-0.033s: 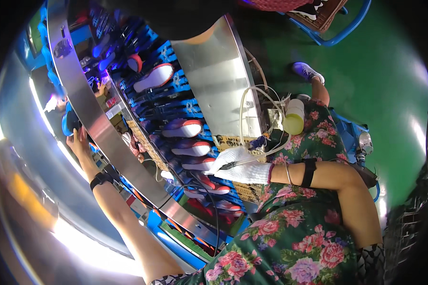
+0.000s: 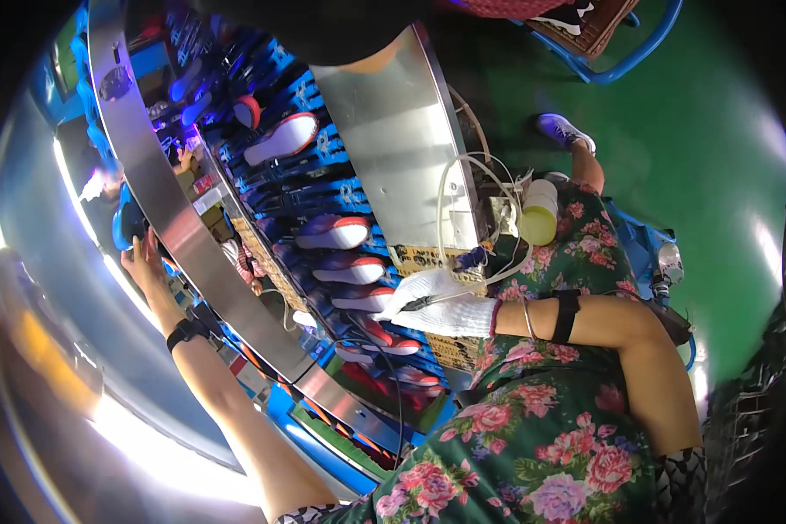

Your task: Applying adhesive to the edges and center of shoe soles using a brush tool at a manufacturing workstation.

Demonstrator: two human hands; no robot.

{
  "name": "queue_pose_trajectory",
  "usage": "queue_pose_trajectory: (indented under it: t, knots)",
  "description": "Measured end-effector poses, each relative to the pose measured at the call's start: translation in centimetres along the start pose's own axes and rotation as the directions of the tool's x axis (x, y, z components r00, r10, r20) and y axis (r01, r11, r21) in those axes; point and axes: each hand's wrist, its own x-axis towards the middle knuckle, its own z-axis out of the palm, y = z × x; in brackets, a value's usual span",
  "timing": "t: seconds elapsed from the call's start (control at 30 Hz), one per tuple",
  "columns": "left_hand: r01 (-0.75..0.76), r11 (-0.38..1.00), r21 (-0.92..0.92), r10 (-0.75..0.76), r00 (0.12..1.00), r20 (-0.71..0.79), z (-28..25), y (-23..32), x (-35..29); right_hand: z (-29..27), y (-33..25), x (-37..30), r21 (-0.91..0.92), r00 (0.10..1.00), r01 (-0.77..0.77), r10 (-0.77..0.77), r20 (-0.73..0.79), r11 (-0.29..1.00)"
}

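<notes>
My left hand [image 2: 141, 251] is raised at the far left, its bare fingers bent round the lower end of a blue, rounded, shoe-like piece [image 2: 124, 225]. Part of that piece is hidden behind a metal rail. A white knit glove covers my right hand [image 2: 432, 301], closed round a slim dark tool [image 2: 417, 304]. Its fingertips are at a white-soled shoe [image 2: 362, 299] with a red edge, lying in a row of similar shoes; whether they touch it I cannot tell. Another sole [image 2: 349, 269] lies just beyond.
The curved steel rail [image 2: 183, 214] runs between my arms. Beyond my right hand stands a sheet-metal panel [image 2: 389, 140]. Pale tubing [image 2: 445, 205] loops near a white container with a yellowish end [image 2: 538, 225]. A black cable [image 2: 399, 410] hangs over the line. Another person's shoe [image 2: 565, 131] is on the green floor.
The shoes on the line sit very slightly farther left. Both hands keep practically the same place and hold.
</notes>
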Motion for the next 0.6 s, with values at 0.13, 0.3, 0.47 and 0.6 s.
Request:
queue_pose_trajectory:
  t: [0.13,0.3,0.47,0.6]
  knots:
    - [0.415,0.39,-0.822,-0.258,0.906,0.335,0.6,2.6,-6.7,0.3,1.3,-0.7,0.016,0.999,-0.005,0.004,0.041,1.0]
    - [0.315,-0.003,-0.949,-0.341,0.892,0.297,-2.3,1.9,-17.5,0.9,1.3,-1.7,0.044,1.0,-0.003,0.002,0.03,0.999]
    - [0.274,-0.379,-0.884,-0.27,0.881,0.389,4.8,6.0,-30.2,-0.1,1.0,-2.3,0.008,0.983,-0.146,0.144,0.114,0.989]
    - [0.225,-0.179,-0.958,-0.035,0.971,0.234,3.0,2.9,-36.2,-0.3,1.0,-2.4,0.047,0.967,-0.221,0.213,0.138,0.974]
